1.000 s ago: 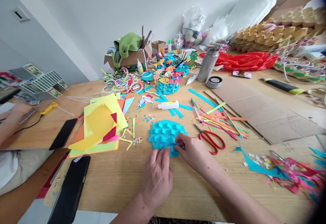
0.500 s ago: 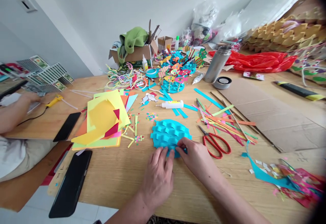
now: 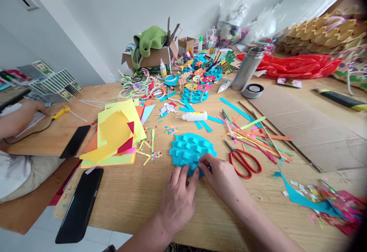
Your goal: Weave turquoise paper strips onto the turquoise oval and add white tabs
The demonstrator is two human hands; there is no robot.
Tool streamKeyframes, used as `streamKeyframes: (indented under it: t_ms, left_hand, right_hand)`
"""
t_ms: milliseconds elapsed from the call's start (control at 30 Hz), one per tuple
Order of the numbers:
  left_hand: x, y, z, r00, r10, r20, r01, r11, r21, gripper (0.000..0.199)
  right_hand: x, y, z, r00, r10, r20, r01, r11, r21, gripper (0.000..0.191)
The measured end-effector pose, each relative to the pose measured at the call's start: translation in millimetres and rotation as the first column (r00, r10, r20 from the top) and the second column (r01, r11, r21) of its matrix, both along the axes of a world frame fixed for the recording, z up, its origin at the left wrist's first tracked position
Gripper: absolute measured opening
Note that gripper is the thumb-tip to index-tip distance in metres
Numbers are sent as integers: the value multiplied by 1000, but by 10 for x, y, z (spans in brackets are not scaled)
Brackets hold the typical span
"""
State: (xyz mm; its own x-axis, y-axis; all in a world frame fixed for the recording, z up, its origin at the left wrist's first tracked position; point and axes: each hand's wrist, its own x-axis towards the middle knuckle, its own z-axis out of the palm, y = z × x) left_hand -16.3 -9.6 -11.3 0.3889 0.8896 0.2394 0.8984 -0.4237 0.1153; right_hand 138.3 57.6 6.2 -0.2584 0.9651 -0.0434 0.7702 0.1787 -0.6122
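A round blue paper piece [image 3: 191, 145] lies on the table in front of me, with rows of raised, wavy paper strips across it. At its near edge, my left hand [image 3: 179, 191] rests with the fingers stretched out, pressing the paper down. From the right, my right hand [image 3: 219, 175] pinches a blue paper strip on that same edge between thumb and fingers; the fingers partly hide it. Red-handled scissors [image 3: 243, 160] lie open just right of my right hand. Beyond the blue piece, a white glue bottle [image 3: 195, 116] is on its side among loose blue strips.
Coloured paper sheets [image 3: 114, 130] are stacked at left, near two phones [image 3: 80, 206]. Paper strips [image 3: 258, 137] and cardboard [image 3: 301, 130] lie right. A metal flask [image 3: 248, 68] stands behind, beside paper fish decorations [image 3: 197, 76]. Another person's arm [image 3: 20, 118] is at far left.
The view has shifted slightly. My left thumb and index finger look a little further apart. My right hand keeps its pinch at the same edge of the blue paper piece.
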Motion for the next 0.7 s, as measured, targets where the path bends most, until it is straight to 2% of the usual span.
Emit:
streamKeyframes:
  t_ms: [467, 700]
  left_hand:
    - [12, -10, -16, 999, 21, -27, -22, 1000, -2, 54]
    - [15, -13, -11, 1000, 13, -12, -13, 1000, -2, 54]
  right_hand:
    - [14, -21, 43, 999, 32, -1, -32, 999, -2, 18]
    - [2, -10, 42, 994, 59, 88, -57, 998, -28, 15]
